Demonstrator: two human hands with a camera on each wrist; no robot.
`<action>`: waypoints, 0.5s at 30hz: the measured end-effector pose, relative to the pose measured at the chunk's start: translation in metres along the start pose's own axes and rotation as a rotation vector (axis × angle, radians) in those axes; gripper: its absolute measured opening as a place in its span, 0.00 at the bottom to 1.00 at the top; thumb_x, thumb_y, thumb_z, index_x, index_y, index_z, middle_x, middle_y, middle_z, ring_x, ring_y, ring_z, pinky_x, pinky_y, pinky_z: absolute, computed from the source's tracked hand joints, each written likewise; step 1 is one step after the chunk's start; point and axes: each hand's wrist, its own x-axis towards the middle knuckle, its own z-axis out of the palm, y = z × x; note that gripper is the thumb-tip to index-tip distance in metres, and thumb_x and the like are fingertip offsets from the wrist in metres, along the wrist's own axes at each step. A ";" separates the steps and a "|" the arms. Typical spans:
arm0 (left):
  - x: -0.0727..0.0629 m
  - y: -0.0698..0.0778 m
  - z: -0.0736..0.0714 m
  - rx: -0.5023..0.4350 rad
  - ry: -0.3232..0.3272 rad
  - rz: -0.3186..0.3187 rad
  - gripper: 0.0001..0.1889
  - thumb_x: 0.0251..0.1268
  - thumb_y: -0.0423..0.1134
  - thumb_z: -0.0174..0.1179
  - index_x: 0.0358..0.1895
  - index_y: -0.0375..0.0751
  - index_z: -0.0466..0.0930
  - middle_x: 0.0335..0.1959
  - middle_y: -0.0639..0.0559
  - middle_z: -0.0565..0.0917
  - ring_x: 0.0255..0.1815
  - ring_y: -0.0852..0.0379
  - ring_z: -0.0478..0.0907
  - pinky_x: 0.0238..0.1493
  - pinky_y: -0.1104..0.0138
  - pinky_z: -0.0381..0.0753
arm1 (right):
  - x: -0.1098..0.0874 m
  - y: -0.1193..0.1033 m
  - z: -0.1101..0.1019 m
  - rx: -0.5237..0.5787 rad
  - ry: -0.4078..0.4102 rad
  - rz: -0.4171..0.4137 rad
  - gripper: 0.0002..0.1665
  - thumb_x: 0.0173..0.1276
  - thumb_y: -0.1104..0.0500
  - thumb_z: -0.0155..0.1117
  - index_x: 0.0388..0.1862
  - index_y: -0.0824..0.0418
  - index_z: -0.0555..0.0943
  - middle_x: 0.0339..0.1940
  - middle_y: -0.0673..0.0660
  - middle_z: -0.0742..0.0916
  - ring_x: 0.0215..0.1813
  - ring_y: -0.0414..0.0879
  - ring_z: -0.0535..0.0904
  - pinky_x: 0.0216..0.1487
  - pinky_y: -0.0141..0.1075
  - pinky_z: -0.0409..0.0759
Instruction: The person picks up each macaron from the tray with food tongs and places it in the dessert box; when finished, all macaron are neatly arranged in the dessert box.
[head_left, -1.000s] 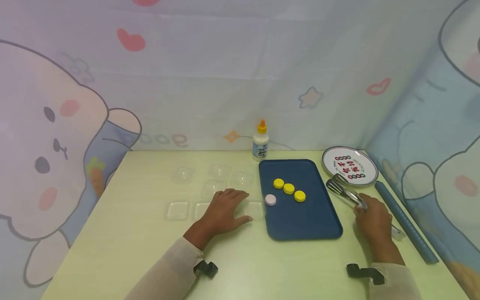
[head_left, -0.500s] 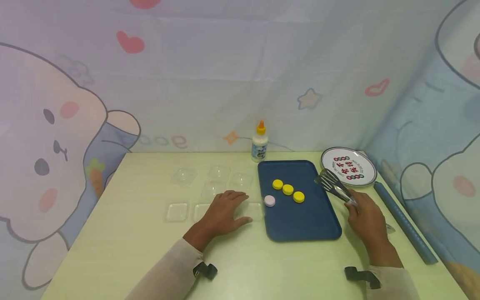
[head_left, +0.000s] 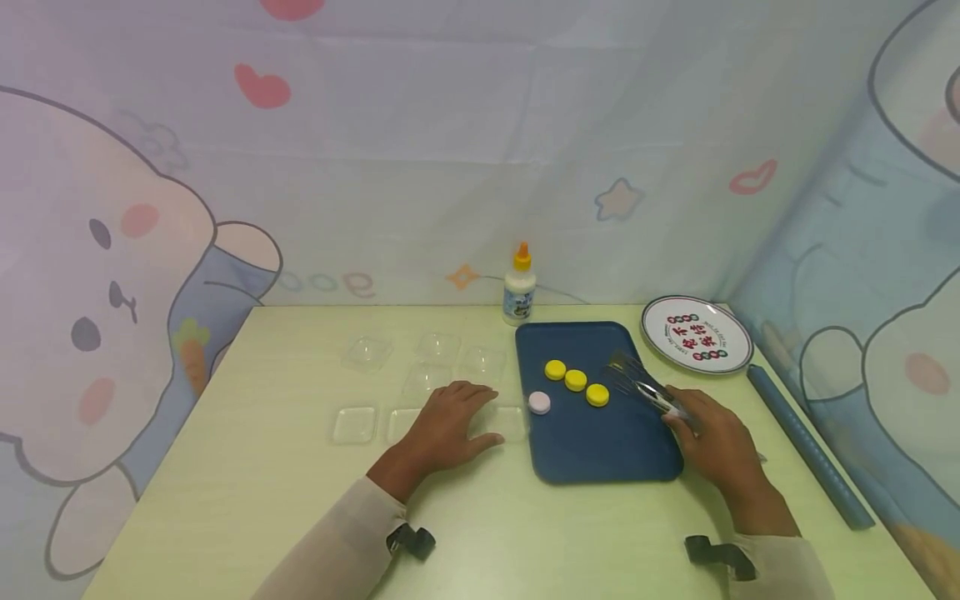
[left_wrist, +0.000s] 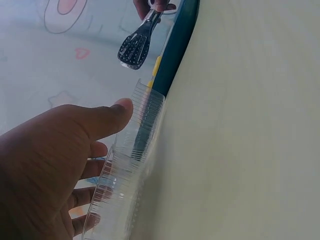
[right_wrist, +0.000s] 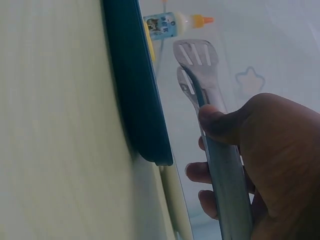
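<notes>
In the head view my right hand (head_left: 716,442) grips metal serving tongs (head_left: 652,393), their slotted ends over the right part of a dark blue tray (head_left: 600,454). The right wrist view shows thumb and fingers on opposite sides of the tongs (right_wrist: 227,185), whose ends are apart. Three yellow round pieces (head_left: 575,380) and one pale pink round piece (head_left: 539,402) lie on the tray, left of the tongs. My left hand (head_left: 450,425) lies with relaxed fingers over a row of clear plastic boxes (left_wrist: 127,165), partly hiding them; whether it touches them is unclear.
Several clear plastic lids or trays (head_left: 429,377) lie behind the left hand. A glue-like bottle (head_left: 519,298) with an orange tip stands behind the blue tray. A printed white plate (head_left: 697,335) lies back right, and a blue roll (head_left: 810,446) along the right edge.
My right hand has moved left with the tongs, from beside the plate to over the tray's right part. The left hand has stayed in place.
</notes>
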 end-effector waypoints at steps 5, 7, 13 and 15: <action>0.000 -0.001 0.001 0.000 0.010 0.004 0.35 0.70 0.57 0.72 0.75 0.44 0.79 0.72 0.47 0.84 0.74 0.43 0.77 0.73 0.41 0.77 | 0.002 -0.003 0.001 0.000 -0.007 -0.056 0.30 0.62 0.68 0.82 0.64 0.65 0.86 0.54 0.64 0.93 0.55 0.66 0.91 0.49 0.62 0.85; -0.001 -0.001 0.001 0.000 0.013 0.004 0.35 0.70 0.57 0.72 0.75 0.44 0.79 0.72 0.47 0.84 0.74 0.43 0.77 0.72 0.40 0.77 | 0.002 -0.004 0.001 -0.001 -0.016 -0.069 0.30 0.61 0.68 0.82 0.63 0.65 0.86 0.54 0.64 0.93 0.55 0.66 0.91 0.50 0.61 0.85; -0.001 -0.002 0.001 0.006 0.007 0.000 0.35 0.70 0.58 0.71 0.75 0.45 0.79 0.72 0.47 0.84 0.74 0.43 0.77 0.72 0.41 0.77 | 0.002 -0.005 0.002 0.008 -0.042 -0.071 0.28 0.61 0.68 0.82 0.62 0.66 0.87 0.53 0.64 0.93 0.55 0.66 0.91 0.51 0.61 0.86; 0.000 -0.002 0.002 0.007 0.003 0.000 0.35 0.71 0.58 0.71 0.75 0.45 0.79 0.72 0.47 0.84 0.74 0.43 0.77 0.73 0.41 0.77 | 0.001 -0.004 0.003 0.015 -0.049 -0.067 0.28 0.61 0.68 0.82 0.61 0.66 0.88 0.52 0.64 0.93 0.54 0.65 0.91 0.51 0.61 0.86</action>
